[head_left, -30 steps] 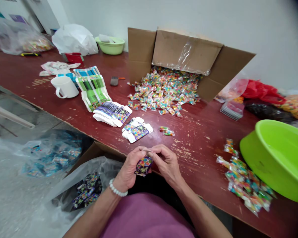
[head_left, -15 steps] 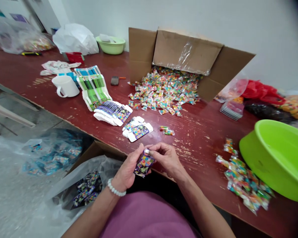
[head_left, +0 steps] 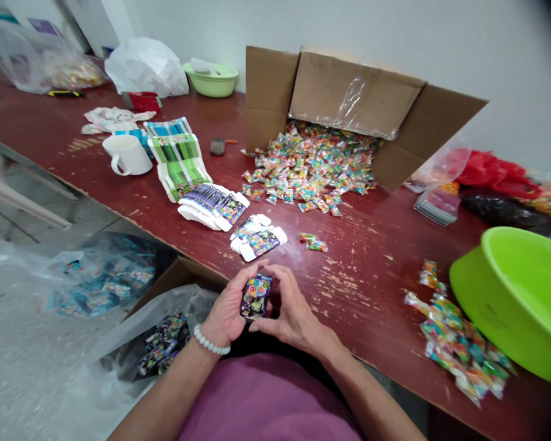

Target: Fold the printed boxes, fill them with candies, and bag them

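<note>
The left hand (head_left: pixel 227 309) hides the back of the small purple printed box (head_left: pixel 256 300), whose lettering is too small to read. The carton flap (head_left: pixel 356 95) covers the rear of the wrapped-candy heap (head_left: pixel 312 168). The picture's right edge cuts off the lime-green basin (head_left: pixel 472 288); the left edge crops the white plastic chair (head_left: pixel 9 191). Both forearms (head_left: pixel 165 389) run out below.

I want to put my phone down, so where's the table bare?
The widest spot on the red table lies between the small candy cluster and green basin, nearer than the candy heap. Another lies left of the white mug. Crowded: from mug to purple cartons, and wrapped candies beside the basin.
</note>
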Demonstrator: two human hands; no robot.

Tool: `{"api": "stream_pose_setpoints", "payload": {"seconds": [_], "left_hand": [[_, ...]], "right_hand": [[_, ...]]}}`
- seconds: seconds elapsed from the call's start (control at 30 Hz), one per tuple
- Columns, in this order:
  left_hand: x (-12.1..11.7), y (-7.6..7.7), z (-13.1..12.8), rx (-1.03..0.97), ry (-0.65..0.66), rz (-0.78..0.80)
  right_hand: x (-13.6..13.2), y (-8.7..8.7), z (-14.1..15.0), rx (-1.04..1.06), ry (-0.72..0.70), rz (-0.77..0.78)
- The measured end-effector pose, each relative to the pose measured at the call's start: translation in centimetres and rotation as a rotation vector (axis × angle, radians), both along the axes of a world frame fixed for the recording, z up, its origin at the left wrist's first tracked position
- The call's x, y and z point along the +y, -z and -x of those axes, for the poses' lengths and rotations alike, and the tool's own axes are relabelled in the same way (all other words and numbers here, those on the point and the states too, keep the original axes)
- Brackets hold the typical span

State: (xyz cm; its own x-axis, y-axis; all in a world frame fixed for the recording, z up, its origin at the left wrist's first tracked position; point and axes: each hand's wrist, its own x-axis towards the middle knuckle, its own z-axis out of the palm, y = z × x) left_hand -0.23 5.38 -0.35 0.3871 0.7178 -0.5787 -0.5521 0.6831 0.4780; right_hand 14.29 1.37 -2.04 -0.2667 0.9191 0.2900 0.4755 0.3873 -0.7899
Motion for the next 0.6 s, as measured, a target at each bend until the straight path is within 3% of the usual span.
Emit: {"api": "stream_pose_setpoints", "payload": {"seconds": [0.2,0.3,0.37,0.43,0.53,0.6], "left_hand": [[0.0,0.7,1.6,0.068,-0.117,-0.072],[-0.9,1.0,3.6,0.165,-0.117,-0.115],[-1.7,1.4,5.9,0.331,-0.118,-0.141],[-2.3,2.2,8.9,0.589,-0.108,-0.201],[-2.7,4.2,13.5,1.073,-0.141,-0.366],[-2.7,5.2,15.8,1.219,-0.161,-0.418]], "right_hand": [[1.1,0.5,2.8,-0.192,0.053,-0.044],[1.9,-0.3,3.5,-0.221,-0.099,-0.010],[3.1,-0.6,2.9,-0.212,-0.174,-0.020],[5.1,-0.5,1.5,-0.202,-0.069,-0.061],[9.1,0.3,-1.1,-0.310,0.285,-0.096],[11.4,0.8,-2.5,-0.461,0.369,-0.057]]}}
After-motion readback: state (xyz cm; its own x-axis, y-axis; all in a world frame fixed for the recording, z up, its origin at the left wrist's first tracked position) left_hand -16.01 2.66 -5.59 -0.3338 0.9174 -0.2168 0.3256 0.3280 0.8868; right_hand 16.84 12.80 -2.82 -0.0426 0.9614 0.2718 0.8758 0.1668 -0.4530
